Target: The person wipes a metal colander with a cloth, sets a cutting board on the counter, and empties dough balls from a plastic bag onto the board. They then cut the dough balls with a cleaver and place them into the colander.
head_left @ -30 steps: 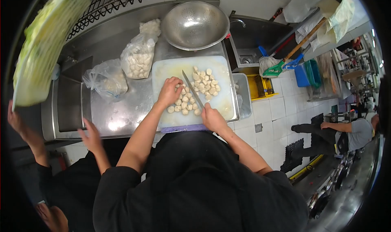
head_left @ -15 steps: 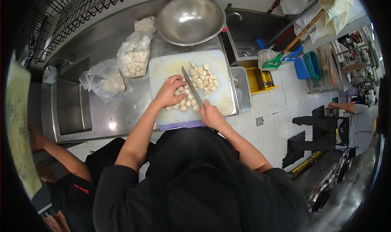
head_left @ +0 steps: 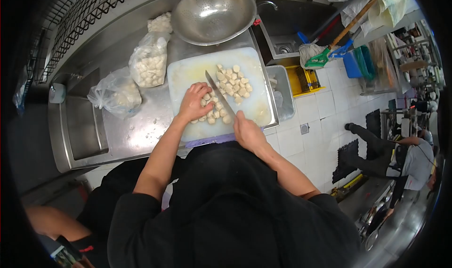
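Observation:
My right hand (head_left: 248,132) grips the handle of a long knife (head_left: 219,95), its blade slanting up and left over the white cutting board (head_left: 186,68). Left of the blade, my left hand (head_left: 191,104) rests beside pale, round food pieces (head_left: 217,114), fingers stretched forward and thumb spread apart. A few pieces lie close to the thumb and fingertips; whether all are whole or cut is too small to tell. Right of the knife sits a second group of pale pieces (head_left: 234,82). Purple cloth (head_left: 212,141) shows under the board's near edge.
A steel colander (head_left: 214,18) stands behind the board. Clear bags of pale pieces (head_left: 149,65) and another tied bag (head_left: 117,94) lie left on the steel counter (head_left: 127,131). A grey tub (head_left: 287,105) is at right. Co-workers (head_left: 416,162) are at far right and lower left.
My left hand has straightened its fingers and shifted slightly left off the pieces. The knife stays in my right hand. At lower left, a co-worker and a long pale-green object have moved away.

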Demonstrator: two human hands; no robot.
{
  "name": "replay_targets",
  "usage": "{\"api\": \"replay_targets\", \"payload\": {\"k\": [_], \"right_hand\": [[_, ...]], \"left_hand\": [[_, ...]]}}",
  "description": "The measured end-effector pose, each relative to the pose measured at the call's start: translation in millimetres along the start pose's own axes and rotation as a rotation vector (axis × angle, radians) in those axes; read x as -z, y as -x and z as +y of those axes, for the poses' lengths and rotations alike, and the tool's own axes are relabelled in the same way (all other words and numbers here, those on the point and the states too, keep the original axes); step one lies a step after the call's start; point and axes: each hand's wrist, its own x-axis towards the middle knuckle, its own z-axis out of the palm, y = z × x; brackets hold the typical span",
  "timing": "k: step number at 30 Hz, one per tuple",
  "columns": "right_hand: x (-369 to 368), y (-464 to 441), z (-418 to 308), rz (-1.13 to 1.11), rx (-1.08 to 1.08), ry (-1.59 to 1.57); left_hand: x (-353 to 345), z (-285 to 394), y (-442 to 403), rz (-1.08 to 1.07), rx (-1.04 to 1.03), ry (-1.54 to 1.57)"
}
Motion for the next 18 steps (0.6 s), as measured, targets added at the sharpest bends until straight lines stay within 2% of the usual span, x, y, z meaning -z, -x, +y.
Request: {"api": "replay_targets", "payload": {"k": [5,8,18], "right_hand": [[11.0,15.3,-12.1,-0.104,-0.042,0.042],[8.7,15.1,-13.3,-0.083,-0.008,0.026],[-2.2,-11.4,-41.2,-0.211,-0.121,0.121]], "left_hand": [[-2.2,0.5,1.1,0.051,-0.029,-0.002],[-1.5,-0.7,1.4,0.05,-0.025,-0.006],[-3.0,-6.1,0.5,0.098,0.014,0.052]]}}
